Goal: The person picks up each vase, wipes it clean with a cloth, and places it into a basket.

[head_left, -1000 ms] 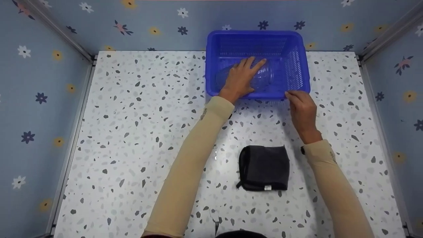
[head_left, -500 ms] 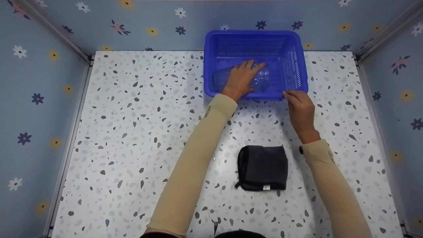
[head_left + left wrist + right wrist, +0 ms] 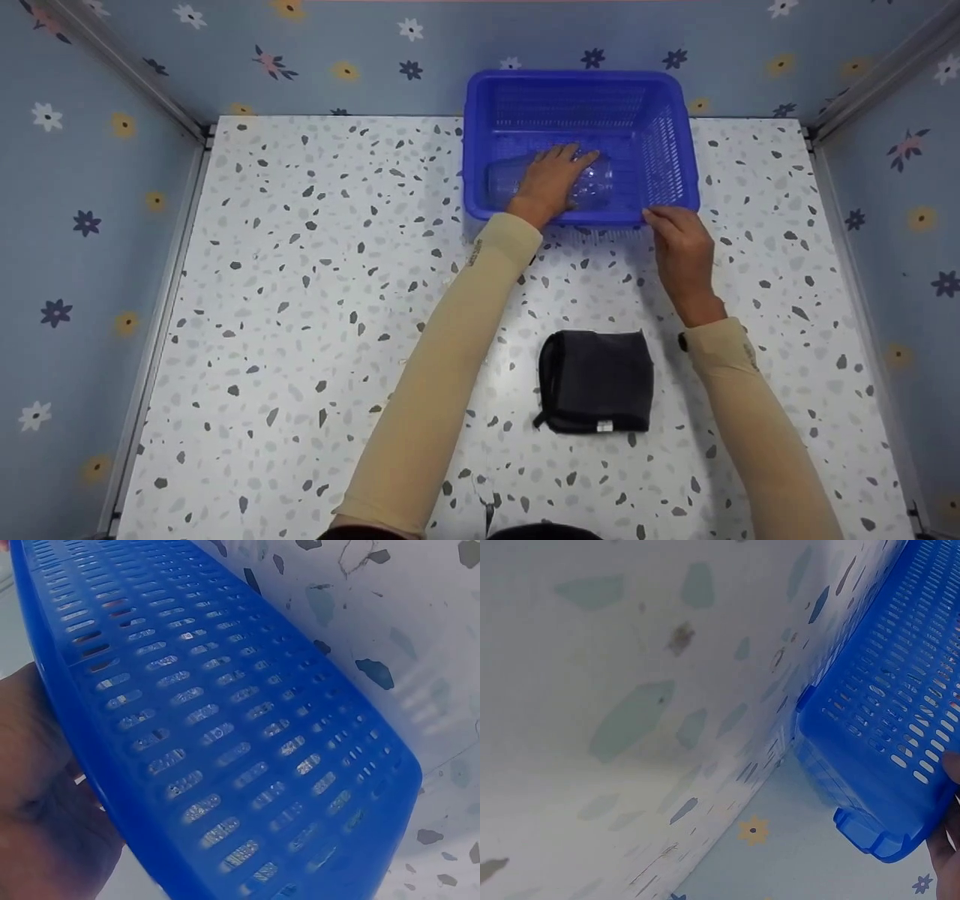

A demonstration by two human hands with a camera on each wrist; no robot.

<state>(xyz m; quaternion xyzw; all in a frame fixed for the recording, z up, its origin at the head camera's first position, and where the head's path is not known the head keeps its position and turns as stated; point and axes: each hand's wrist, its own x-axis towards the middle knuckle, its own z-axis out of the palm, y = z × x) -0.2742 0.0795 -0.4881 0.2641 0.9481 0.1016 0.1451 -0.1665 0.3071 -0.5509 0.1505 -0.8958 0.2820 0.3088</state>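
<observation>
A blue plastic basket with slotted walls stands at the back of the table. Inside it a clear, see-through jar lies on its side, lengthwise. My left hand spans the jar from above, fingers over its far side and thumb on the near side. Through the slots in the left wrist view, parts of the jar glint. At the basket's front right corner, my right hand pinches the rim between thumb and fingers. Part of that hand shows at the edge of the right wrist view.
A dark zipped pouch with a small white tag lies on the speckled table, nearer to me than the basket. Blue flowered panels stand behind and on both sides; the basket is close to the back one.
My left hand has shifted slightly toward me over the jar, its fingertips drawn a little in. My right hand keeps its place on the rim. Basket and pouch stay put.
</observation>
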